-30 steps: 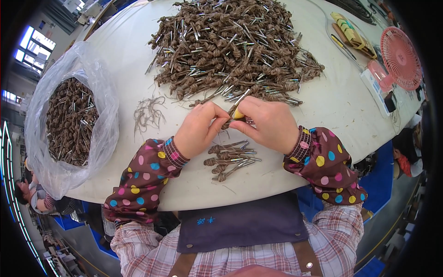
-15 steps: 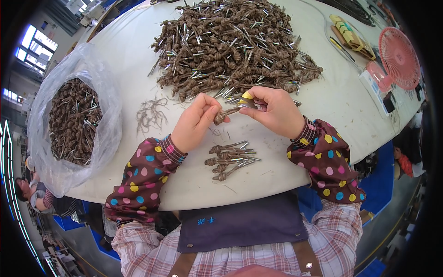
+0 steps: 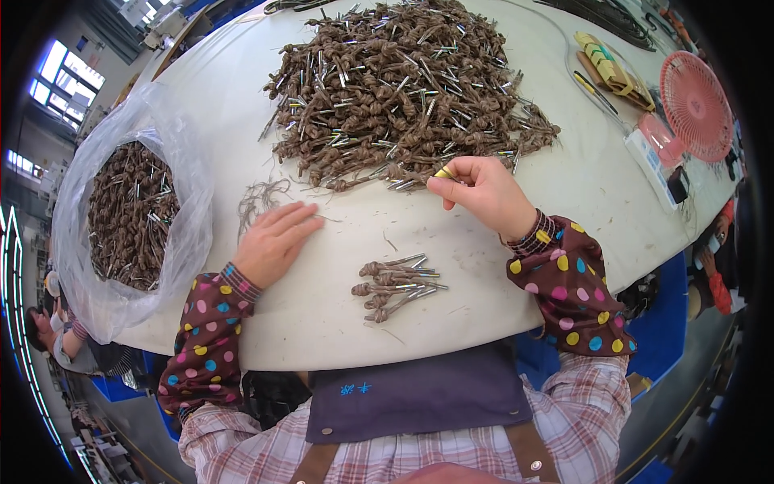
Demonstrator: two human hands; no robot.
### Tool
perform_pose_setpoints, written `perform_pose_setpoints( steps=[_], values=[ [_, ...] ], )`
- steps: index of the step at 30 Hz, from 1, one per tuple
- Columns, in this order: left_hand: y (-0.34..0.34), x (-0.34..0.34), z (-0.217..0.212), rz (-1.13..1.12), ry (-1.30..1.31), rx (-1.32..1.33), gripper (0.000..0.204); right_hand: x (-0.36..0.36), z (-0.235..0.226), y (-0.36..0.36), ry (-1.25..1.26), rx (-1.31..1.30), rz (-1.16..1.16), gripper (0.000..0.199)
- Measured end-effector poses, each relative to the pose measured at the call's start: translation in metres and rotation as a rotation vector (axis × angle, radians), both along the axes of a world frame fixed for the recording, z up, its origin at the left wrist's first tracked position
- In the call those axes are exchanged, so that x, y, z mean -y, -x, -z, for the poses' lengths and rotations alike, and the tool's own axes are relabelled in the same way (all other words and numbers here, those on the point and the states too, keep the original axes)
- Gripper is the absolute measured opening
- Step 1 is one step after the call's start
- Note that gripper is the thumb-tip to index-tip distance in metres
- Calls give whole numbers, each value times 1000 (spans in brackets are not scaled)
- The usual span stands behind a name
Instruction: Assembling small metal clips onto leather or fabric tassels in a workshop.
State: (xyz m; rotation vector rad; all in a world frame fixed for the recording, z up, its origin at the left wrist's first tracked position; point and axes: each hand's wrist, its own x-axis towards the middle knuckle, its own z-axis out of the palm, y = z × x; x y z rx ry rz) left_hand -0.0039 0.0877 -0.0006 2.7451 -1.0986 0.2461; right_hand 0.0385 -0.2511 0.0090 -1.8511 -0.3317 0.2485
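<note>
A big heap of brown knotted cord pieces with metal tips (image 3: 403, 89) covers the far middle of the white table (image 3: 363, 218). My right hand (image 3: 481, 194) rests at the heap's near edge, fingers pinched on a small yellow tool (image 3: 443, 173). My left hand (image 3: 274, 240) lies flat and open on the table, fingertips next to a tuft of loose thin threads (image 3: 258, 198). A small bundle of sorted pieces (image 3: 397, 282) lies near the table's front edge between my hands.
A clear plastic bag (image 3: 129, 218) full of the same brown pieces sits at the left edge. At the far right are a pink fan (image 3: 695, 105), a clear tray with yellow items (image 3: 609, 68) and small tools. Another person (image 3: 56, 335) is at lower left.
My hands were together working one piece; now they have parted. The left hand moved left and down onto the table, and the right hand reached to the heap's edge.
</note>
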Motion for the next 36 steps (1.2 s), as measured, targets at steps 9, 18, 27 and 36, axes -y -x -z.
perform_pose_setpoints(
  steps=[9,18,27,36],
  values=[
    [-1,52,-41,-104,409,-24,36,-13,-3,6,-247,-643,-172,30],
    [-20,80,-20,-193,673,-786,26,-19,-7,12,54,-47,-131,30],
    [-23,54,-18,-122,225,-148,22,-29,1,33,279,258,-614,23],
    [-33,53,-13,-239,160,-98,20,-23,-10,26,215,341,-320,25]
  ],
)
